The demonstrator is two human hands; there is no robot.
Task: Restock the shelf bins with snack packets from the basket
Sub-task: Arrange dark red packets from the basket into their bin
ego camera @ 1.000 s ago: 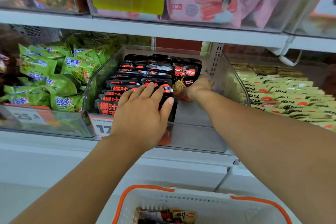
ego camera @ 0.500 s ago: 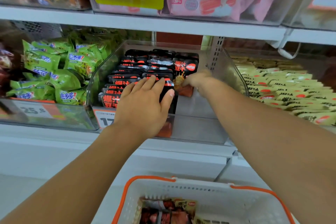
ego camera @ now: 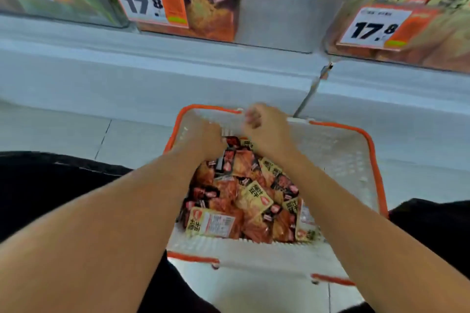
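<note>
The shelf (ego camera: pixel 229 71) runs pale grey across the upper view, carrying three clear bins along its front edge. The middle bin (ego camera: pixel 274 15) holds black-and-red snack packets stacked at its left side, one orange packet standing against its front wall, with bare space to the right; a price label (ego camera: pixel 150 2) reading 17.8 is fixed to its front. The right bin (ego camera: pixel 407 40) is filled with pale yellow packets and bears its own 17.8 tag (ego camera: pixel 373 26). The left bin (ego camera: pixel 63 0) shows green packaging, blurred, behind a partly visible price card.

Below the shelf, on the tiled floor (ego camera: pixel 76 134), sits the white plastic basket (ego camera: pixel 343 160) with an orange rim. Inside it lies a loose heap of snack packets (ego camera: pixel 244 195): small, flat, glossy sachets, mostly orange-red with black ends, mixed with some pale yellow ones printed with dark characters and a red badge. One yellow packet lies back-up at the near wall, showing a white label panel. The heap fills the left and centre of the basket, while the right part shows bare mesh.

Both forearms reach down into the basket. The left hand (ego camera: pixel 203 140) is down among the packets at the far left corner, fingers curled, though whether its grip has closed on a packet cannot be told. The right hand (ego camera: pixel 264 129) is held above the heap near the far rim, fingers clenched into a loose fist, blurred, with nothing visibly in it
</note>
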